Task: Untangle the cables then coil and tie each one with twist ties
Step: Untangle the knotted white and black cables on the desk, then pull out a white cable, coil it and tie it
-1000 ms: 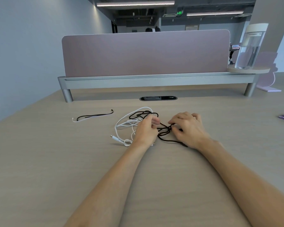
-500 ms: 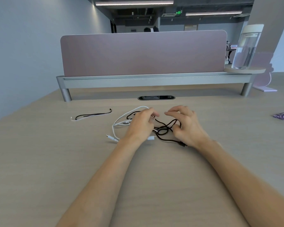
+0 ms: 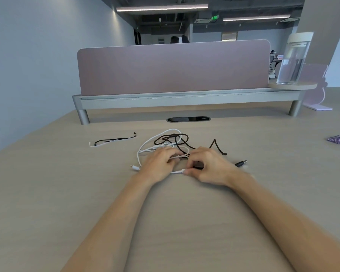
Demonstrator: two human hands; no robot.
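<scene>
Head view: left hand (image 3: 159, 163) grips the white cable (image 3: 138, 157), seemingly limp and light; right hand (image 3: 211, 167) pinches near its plug, a good hold.

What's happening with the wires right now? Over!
Left hand grips white cable. Right hand pinches its plug end. Black cable looped through white. Twist ties untouched, left.
</scene>
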